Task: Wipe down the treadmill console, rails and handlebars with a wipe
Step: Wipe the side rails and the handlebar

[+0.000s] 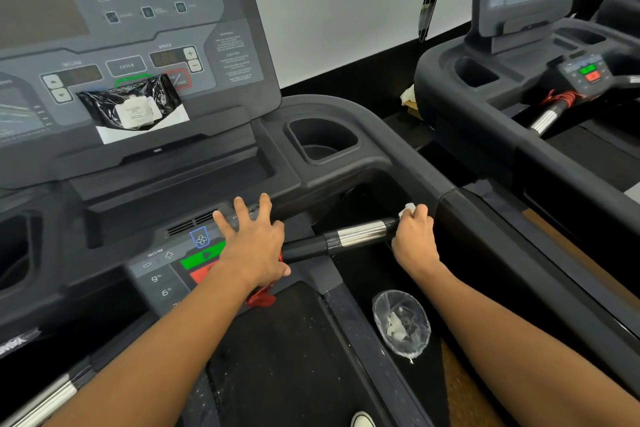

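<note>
Forearms: both are seen nearest the lens, reaching forward over the dark treadmill deck (277, 357).
Wipe packet: a black packet (130, 104) is propped on the upper console (104, 28), over a white sheet; judged to be parked there within reach for a fresh wipe.
Left hand: the left hand (252, 243) is laid flat on the lower control panel (180, 260), fingers spread and nothing grasped; judged to be bracing the body while the other arm works.
Safety clip: a red clip and cord (261, 298) are seen under the left wrist, close to the wiping path.
Handlebar: the front handlebar (349, 236) with its silver sensor sleeve is left bare between the two hands.
Right hand: the right hand (414, 236) is clenched round the handlebar's outer end, with the white wipe (408, 209) bunched between fingers and bar.
Cup holder: a recess (322, 139) is seen beyond the bar, unwiped as far as can be judged.
Waste bin: a lined bin (401, 322) holding white scraps is set below the right forearm, presumably for spent wipes.
Side rail: the right rail (519, 236) lies just beyond the wipe.
Neighbouring treadmill: a second machine (536, 45) stands close on the right, limiting elbow room.
</note>
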Tool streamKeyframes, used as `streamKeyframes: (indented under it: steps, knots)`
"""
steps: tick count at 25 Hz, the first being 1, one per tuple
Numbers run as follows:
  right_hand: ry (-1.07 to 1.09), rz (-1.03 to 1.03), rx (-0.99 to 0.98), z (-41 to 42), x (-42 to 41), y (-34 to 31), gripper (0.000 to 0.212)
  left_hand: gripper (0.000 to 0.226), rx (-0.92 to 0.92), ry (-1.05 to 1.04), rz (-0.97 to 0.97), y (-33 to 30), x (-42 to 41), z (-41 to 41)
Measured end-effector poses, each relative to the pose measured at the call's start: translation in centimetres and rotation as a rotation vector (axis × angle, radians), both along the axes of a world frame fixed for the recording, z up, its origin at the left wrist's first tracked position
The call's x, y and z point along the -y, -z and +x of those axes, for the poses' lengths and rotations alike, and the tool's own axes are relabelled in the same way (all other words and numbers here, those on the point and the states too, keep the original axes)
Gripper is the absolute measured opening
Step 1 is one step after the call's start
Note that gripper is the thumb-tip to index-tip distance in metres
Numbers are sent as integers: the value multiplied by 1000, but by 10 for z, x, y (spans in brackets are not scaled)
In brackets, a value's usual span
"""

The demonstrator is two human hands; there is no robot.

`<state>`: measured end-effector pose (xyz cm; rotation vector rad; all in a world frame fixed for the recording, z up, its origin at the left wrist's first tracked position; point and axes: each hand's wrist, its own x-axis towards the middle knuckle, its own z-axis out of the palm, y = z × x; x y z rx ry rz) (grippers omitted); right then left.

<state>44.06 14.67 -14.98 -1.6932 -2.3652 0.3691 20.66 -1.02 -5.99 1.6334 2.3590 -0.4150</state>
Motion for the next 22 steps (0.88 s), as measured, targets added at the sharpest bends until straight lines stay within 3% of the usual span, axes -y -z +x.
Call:
streamKeyframes:
  steps: [3, 10, 15, 18, 22]
  knots:
    - [-111, 39, -84, -8, 21, -4, 24, 78, -2, 5, 2, -2, 1, 0]
    - [-489, 27, -113, -102, 126, -17, 62, 116, 29, 14, 176, 4, 21, -16]
    - [-598, 107, -50, -108, 125, -21, 65, 129, 45, 42, 219, 3, 42, -34]
    - [-583, 156, 69, -82, 93, -21, 60, 131, 30, 32, 210, -2, 38, -31]
    - [-358, 109, 217, -29, 43, -22, 48, 128, -23, 45, 200, -4, 39, -31]
